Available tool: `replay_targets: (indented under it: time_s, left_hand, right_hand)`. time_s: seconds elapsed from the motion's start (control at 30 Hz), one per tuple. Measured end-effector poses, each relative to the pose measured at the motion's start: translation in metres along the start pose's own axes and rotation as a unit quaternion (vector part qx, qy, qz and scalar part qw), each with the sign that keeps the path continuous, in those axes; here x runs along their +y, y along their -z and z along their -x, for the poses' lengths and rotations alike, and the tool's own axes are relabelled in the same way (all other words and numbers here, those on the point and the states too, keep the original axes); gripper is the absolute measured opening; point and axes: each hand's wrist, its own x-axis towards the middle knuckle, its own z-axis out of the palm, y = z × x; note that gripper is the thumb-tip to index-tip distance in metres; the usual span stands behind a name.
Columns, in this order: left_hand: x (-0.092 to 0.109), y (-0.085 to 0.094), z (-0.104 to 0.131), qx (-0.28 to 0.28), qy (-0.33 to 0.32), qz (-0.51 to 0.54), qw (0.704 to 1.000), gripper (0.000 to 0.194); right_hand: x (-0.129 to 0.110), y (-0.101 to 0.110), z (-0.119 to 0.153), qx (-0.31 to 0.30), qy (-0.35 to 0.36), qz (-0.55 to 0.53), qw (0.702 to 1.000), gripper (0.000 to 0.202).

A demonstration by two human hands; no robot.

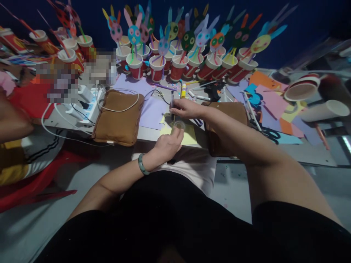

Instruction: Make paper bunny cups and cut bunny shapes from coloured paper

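Leans over yellow paper (191, 137). Pinches dark pen (172, 98) upright in right hand (187, 108), fingers narrow, at eleven o'clock from clear ring (180, 125). Holds clear ring in left hand (168, 144), fingertips close together.

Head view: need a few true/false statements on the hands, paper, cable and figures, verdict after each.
1. The left hand holds the pen. False: the right hand holds it.
2. A bracelet circles the left wrist. True.
3. Yellow paper lies under the hands. True.
4. The eared figures lie flat on the table. False: they stand up from the red cups.
5. A white cable runs across the left brown cushion. True.
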Motion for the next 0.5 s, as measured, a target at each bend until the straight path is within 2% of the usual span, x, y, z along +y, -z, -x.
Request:
replay_targets:
  time_s: [0.1, 0.27, 0.5]
  left_hand:
    - [0.0, 0.002, 0.001, 0.01, -0.001, -0.016, 1.0, 0.056]
    - [0.0, -0.004, -0.004, -0.042, 0.013, 0.001, 0.999, 0.063]
    - [-0.001, -0.003, -0.006, -0.068, 0.02, 0.01, 0.997, 0.063]
  right_hand:
    - [0.003, 0.0, 0.003, 0.012, -0.013, -0.011, 1.0, 0.013]
    - [0.003, 0.0, 0.011, 0.028, -0.037, -0.041, 0.998, 0.012]
    - [0.014, -0.007, 0.024, 0.087, -0.056, -0.101, 0.99, 0.015]
